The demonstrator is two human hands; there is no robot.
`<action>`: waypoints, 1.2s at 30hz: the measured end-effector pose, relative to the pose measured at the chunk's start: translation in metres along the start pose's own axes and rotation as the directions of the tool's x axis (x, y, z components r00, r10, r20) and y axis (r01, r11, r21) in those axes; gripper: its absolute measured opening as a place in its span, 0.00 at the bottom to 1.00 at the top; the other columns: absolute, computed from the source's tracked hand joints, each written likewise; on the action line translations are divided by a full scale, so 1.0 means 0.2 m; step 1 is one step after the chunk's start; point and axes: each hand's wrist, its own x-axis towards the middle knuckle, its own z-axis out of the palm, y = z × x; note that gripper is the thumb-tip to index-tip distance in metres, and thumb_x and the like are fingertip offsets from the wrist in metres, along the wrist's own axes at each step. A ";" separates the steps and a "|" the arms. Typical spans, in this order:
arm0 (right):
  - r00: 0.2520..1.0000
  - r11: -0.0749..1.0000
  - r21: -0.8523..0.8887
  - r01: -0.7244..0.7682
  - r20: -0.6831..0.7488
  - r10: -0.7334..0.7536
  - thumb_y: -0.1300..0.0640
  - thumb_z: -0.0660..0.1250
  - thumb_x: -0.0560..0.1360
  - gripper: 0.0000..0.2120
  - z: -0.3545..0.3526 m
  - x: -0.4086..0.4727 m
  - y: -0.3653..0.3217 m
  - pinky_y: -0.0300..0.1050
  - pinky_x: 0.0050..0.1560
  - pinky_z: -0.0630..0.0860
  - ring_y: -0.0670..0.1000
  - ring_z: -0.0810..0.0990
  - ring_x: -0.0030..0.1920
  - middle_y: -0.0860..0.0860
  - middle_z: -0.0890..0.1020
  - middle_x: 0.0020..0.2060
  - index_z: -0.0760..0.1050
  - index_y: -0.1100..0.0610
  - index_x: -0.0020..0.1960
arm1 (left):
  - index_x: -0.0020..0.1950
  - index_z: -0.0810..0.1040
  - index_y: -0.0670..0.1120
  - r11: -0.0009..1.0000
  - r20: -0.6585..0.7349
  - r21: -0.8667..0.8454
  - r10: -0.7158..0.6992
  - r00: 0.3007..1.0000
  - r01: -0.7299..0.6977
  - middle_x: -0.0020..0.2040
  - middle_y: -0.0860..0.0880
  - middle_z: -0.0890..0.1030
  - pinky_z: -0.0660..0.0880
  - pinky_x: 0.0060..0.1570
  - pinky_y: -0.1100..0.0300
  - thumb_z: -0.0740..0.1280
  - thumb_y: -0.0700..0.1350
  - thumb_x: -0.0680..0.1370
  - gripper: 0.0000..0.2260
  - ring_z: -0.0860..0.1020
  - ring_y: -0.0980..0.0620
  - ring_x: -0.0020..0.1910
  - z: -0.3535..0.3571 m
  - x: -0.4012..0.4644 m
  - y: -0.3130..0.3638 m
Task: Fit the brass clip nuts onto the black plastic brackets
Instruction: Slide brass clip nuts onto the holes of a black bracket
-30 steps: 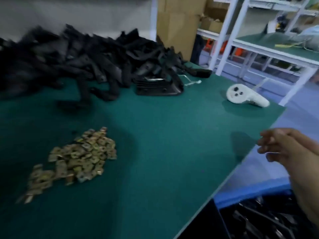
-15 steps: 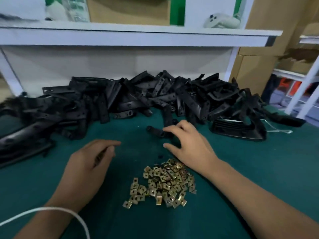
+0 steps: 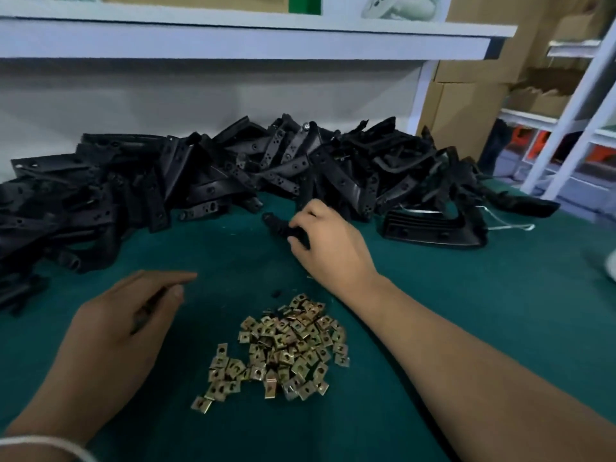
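Observation:
A heap of brass clip nuts lies on the green table in front of me. Behind it a long pile of black plastic brackets stretches across the back of the table. My right hand reaches past the nuts, and its fingers curl round one black bracket lying at the pile's front edge. My left hand hovers low over the table left of the nuts, fingers stretched forward and nearly straight, with something thin and dark showing under them that I cannot make out.
A black ribbed grille part lies at the right end of the pile. A white shelf overhangs the back of the table. Cardboard boxes and white racks stand at the right.
The view swung from the table's right corner to the pile. Both hands came over the table; over the last half second my right hand's fingers closed round the bracket.

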 end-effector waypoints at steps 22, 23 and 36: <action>0.985 0.770 0.634 -0.062 0.163 -0.055 0.53 0.75 0.78 0.07 -0.29 -0.04 -0.18 0.45 0.55 0.83 0.43 0.86 0.50 0.41 0.88 0.48 0.86 0.46 0.55 | 0.81 0.51 0.63 0.963 0.087 0.239 0.104 0.991 -0.122 0.59 0.54 0.69 0.74 0.44 0.51 0.65 0.37 0.80 0.38 0.74 0.46 0.52 -0.03 0.03 0.05; 0.974 0.834 0.538 -0.120 0.225 -0.004 0.52 0.76 0.78 0.05 -0.31 -0.03 -0.10 0.46 0.52 0.83 0.42 0.85 0.47 0.40 0.88 0.45 0.87 0.44 0.53 | 0.82 0.49 0.64 0.960 0.100 0.253 0.096 0.990 -0.118 0.58 0.53 0.69 0.73 0.41 0.52 0.62 0.38 0.81 0.37 0.73 0.46 0.50 -0.04 0.03 0.05; 0.862 0.939 0.226 -0.259 0.493 0.119 0.49 0.82 0.70 0.08 -0.25 -0.06 0.08 0.37 0.44 0.77 0.42 0.80 0.41 0.44 0.84 0.40 0.83 0.46 0.40 | 0.81 0.48 0.67 0.916 0.129 0.398 -0.105 0.986 0.045 0.49 0.56 0.70 0.77 0.34 0.48 0.64 0.55 0.82 0.33 0.74 0.51 0.42 -0.03 0.04 0.04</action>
